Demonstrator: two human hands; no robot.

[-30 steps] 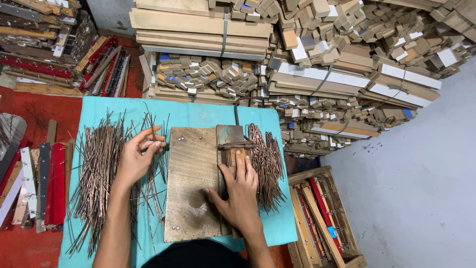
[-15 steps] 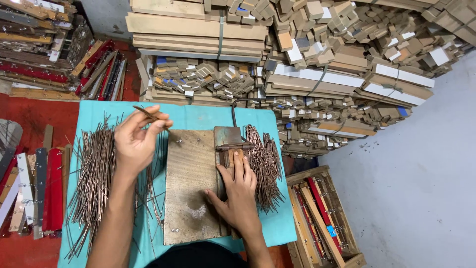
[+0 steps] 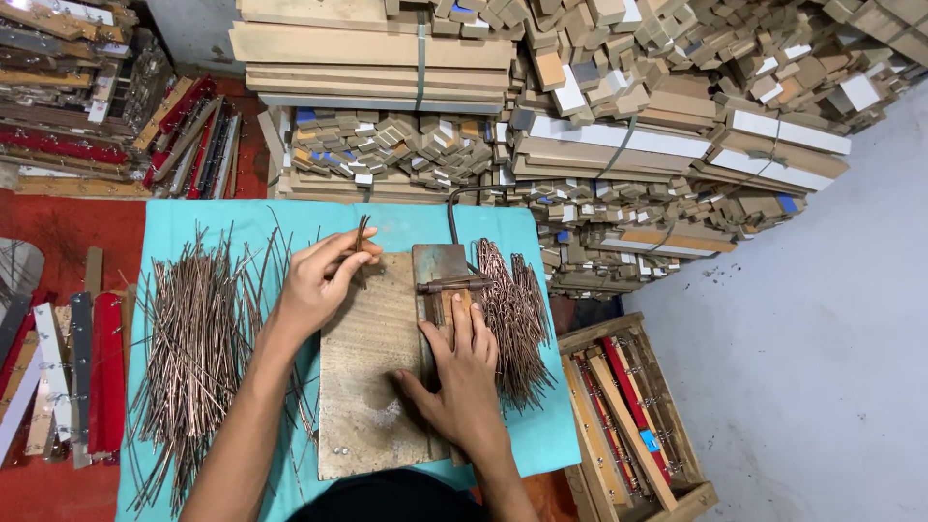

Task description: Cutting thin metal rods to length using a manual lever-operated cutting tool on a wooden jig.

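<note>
We see a few thin copper-coloured rods [image 3: 360, 242] pinched in our left hand [image 3: 314, 285] at the far left corner of the worn wooden board [image 3: 372, 377], their long axis running near to far, just left of the metal lever tool [image 3: 447, 285]. Our right hand [image 3: 464, 382] lies flat, fingers spread, on that tool's near end, gripping nothing. Straight rods [image 3: 193, 348] are heaped left on the turquoise surface [image 3: 406, 224], bent rods [image 3: 517, 324] right, and the wooden crate [image 3: 633, 416] at near right holds wood strips.

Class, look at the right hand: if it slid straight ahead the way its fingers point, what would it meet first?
Probably the metal lever bar crossing the jig; the right hand rests on the wooden block just below it, fingers pointing towards it.
</note>
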